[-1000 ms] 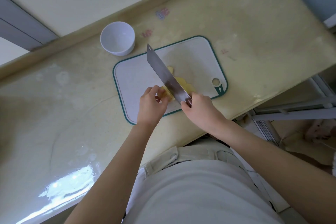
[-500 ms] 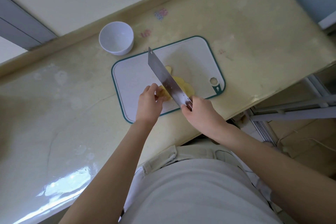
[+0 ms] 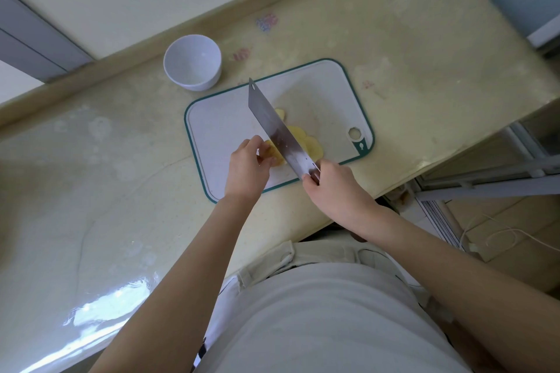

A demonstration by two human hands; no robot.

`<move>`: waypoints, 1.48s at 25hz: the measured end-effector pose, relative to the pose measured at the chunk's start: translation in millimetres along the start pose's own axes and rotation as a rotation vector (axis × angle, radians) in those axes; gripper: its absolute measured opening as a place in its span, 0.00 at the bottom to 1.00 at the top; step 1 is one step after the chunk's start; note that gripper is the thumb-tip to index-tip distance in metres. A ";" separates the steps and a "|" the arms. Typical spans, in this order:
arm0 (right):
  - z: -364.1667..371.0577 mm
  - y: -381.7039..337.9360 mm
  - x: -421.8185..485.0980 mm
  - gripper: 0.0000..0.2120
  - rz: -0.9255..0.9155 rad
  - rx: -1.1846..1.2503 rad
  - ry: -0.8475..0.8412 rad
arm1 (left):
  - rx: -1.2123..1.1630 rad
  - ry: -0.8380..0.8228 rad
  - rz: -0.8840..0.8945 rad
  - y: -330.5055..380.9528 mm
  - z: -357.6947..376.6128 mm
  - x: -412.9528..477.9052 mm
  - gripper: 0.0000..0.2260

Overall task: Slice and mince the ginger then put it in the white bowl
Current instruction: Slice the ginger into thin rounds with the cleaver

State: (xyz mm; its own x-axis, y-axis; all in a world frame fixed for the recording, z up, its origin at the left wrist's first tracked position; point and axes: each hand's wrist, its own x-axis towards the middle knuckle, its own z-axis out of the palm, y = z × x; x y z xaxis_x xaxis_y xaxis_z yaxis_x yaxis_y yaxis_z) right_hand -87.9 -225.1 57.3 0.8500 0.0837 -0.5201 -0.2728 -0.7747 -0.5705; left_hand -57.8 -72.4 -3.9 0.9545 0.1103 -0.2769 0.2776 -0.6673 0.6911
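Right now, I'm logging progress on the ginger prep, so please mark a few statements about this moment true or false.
1. The right hand grips the cleaver. True.
2. The left hand holds ginger on the cutting board. True.
3. The white bowl already contains ginger. False: it is empty.
4. The white bowl stands on the cutting board. False: it stands on the counter, beyond the board's far left corner.
5. Cut ginger slices lie right of the cleaver. True.

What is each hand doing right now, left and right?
Left hand: holds the ginger down on the cutting board.
Right hand: grips the cleaver by its handle.
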 end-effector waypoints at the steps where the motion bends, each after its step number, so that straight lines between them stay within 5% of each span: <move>1: -0.8 -1.2 0.4 0.12 0.005 -0.010 -0.006 | 0.006 0.003 0.005 -0.5 0.5 -0.5 0.03; 24: -2.6 -16.3 -3.5 0.26 0.020 -0.013 -0.061 | -0.009 -0.003 -0.008 -3.5 -8.2 1.7 0.03; 37: 8.2 -12.3 2.9 0.22 0.081 0.013 -0.019 | 0.023 -0.010 0.056 -5.0 -0.8 0.4 0.04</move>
State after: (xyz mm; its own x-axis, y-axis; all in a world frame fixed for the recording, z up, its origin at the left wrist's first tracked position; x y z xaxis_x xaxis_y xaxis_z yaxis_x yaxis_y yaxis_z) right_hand -85.8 -210.3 57.6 0.8162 0.0328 -0.5769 -0.3467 -0.7709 -0.5344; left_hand -58.7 -68.5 -6.9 0.9672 0.0650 -0.2455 0.2215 -0.6890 0.6901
